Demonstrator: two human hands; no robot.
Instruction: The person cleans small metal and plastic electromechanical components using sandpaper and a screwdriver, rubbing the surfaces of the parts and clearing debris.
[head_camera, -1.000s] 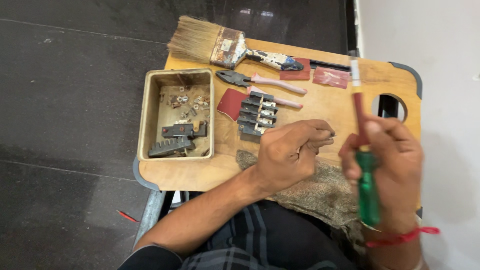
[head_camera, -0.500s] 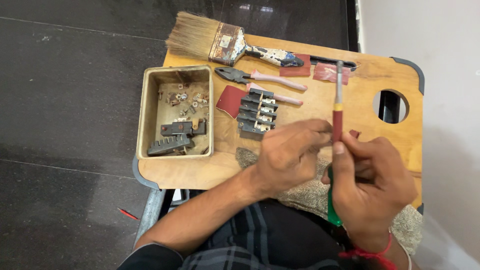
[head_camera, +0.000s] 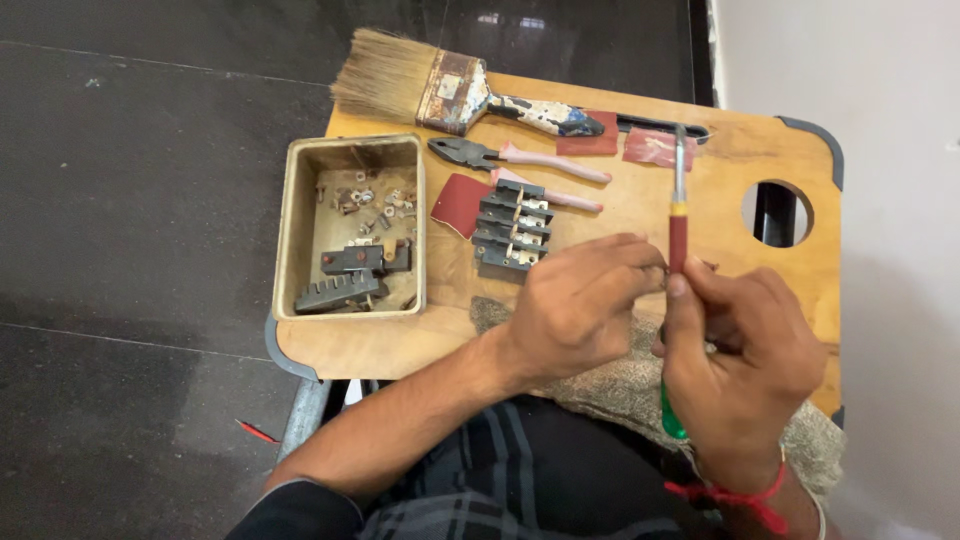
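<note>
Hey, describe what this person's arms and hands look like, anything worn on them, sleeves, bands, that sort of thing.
Both hands are bare, with no gloves or rings visible. The left hand joins a bare forearm, with a dark sleeve pushed up near the elbow. The right hand has a red thread tied round the wrist, loose ends hanging, and a thin pale bangle just behind it.

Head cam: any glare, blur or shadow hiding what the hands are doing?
Head view: even, soft light; a glare patch on the dark floor at top, none on the board. Left hand, right hand and screwdriver are sharp, shadows faint. What the fingers pinch is hidden by the hands, not by blur.
</note>
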